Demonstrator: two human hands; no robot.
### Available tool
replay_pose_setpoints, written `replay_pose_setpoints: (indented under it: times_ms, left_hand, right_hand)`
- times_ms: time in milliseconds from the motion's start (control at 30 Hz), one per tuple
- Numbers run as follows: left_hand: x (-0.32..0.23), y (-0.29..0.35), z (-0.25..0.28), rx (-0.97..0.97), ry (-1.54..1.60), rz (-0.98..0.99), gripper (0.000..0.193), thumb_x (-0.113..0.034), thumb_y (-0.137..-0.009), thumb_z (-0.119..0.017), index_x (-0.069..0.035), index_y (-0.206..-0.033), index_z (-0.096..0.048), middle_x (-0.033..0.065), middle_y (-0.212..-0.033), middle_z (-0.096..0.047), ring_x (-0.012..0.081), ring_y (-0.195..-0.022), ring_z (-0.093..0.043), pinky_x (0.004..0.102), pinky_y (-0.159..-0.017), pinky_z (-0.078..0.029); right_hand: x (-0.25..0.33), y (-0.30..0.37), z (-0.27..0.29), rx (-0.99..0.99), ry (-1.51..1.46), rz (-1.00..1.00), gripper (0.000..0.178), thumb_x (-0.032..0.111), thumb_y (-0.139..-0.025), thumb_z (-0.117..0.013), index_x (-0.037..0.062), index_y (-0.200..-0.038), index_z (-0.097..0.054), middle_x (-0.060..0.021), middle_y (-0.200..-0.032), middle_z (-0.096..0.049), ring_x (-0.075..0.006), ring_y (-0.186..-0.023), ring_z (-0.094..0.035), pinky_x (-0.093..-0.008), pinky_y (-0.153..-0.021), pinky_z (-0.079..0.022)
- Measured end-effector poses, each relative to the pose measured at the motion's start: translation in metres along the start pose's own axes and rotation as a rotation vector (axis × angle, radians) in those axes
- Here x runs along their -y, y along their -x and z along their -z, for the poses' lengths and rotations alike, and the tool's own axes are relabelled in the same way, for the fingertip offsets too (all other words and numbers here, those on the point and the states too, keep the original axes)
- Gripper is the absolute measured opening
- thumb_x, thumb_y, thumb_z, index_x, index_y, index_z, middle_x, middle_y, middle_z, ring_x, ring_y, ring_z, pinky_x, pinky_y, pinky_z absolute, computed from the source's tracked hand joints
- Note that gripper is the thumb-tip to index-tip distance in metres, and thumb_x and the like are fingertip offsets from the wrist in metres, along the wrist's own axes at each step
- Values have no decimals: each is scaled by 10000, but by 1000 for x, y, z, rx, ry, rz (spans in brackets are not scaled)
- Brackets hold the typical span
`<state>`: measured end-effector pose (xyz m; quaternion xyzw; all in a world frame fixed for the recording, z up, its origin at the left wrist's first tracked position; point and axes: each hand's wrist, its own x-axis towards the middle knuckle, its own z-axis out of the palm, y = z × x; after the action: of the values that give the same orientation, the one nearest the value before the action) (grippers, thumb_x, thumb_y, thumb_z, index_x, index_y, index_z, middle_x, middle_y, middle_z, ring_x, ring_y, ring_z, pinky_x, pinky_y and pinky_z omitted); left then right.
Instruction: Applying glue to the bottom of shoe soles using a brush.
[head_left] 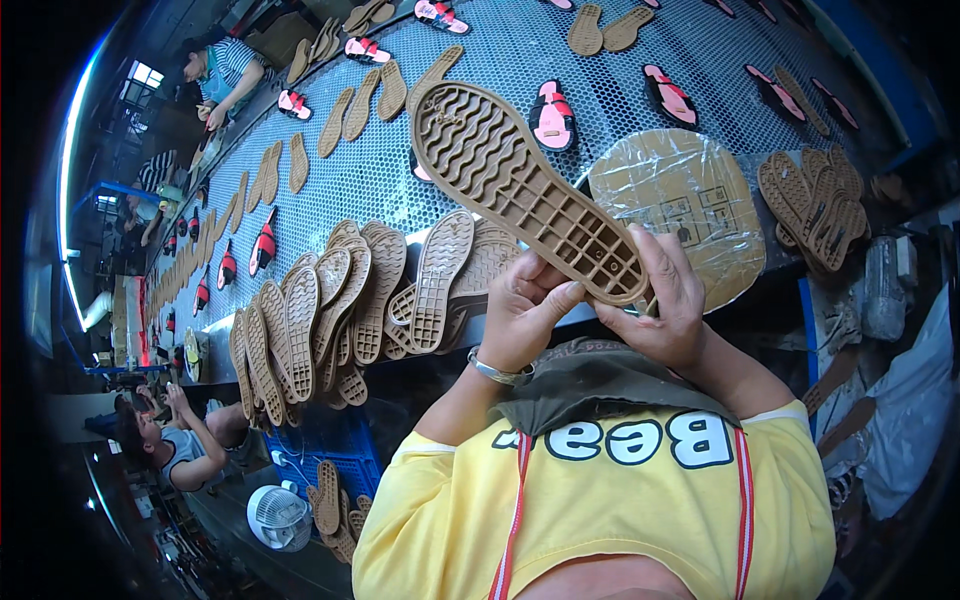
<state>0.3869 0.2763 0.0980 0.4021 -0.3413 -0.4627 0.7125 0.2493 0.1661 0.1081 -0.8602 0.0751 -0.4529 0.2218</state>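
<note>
A brown shoe sole is held up in front of me, its wavy and gridded tread side facing up and its heel end toward me. My left hand is closed on the left edge near the heel, with the fingers partly hidden beneath it. Round the heel end, my right hand is closed, thumb and fingers gripping the rim. Below the sole lies a round cardboard pad wrapped in clear tape. A heap of matching brown soles rests along the table edge to my left.
A blue perforated conveyor table carries soles and pink-and-red sandals. More soles are piled at the right. A white fan and blue crate stand lower left. Other people sit along the table's far left.
</note>
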Motion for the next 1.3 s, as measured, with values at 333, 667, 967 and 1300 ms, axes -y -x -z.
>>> replay_pose_setpoints:
  times_ms: [333, 667, 967, 1300]
  left_hand:
    - [4, 5, 3, -25, 63, 60, 429, -42, -861, -592, 67, -1241, -425, 144, -1155, -569, 207, -1042, -570, 326, -854, -483]
    - [7, -3, -2, -73, 48, 169, 384, -29, -846, -590, 74, -1189, -453, 143, -1099, -594, 212, -975, -601, 334, -806, -516]
    - [24, -40, -10, 111, 123, 232, 479, -62, -861, -586, 44, -1283, -385, 156, -1154, -558, 216, -1001, -582, 313, -796, -507]
    - [30, -15, 23, 31, -34, 393, 558, -70, -840, -622, 12, -1321, -354, 177, -1085, -598, 231, -913, -630, 308, -766, -527]
  right_hand:
    - [-2, 11, -6, 43, 7, -29, 733, 105, -643, -757, -113, -1240, -391, -194, -912, -503, -286, -682, -571, -343, -560, -490]
    - [-7, 17, 0, 67, -12, -62, 711, 118, -659, -749, -127, -1226, -396, -222, -941, -503, -327, -708, -573, -377, -578, -489]
    - [-31, 2, 29, -2, 203, -82, 656, 182, -672, -770, -94, -1175, -452, -179, -903, -528, -308, -764, -584, -350, -641, -494]
    - [-257, -22, 169, -254, 83, -668, 581, 254, -677, -784, -43, -1117, -547, -155, -1002, -628, -230, -934, -594, -322, -828, -437]
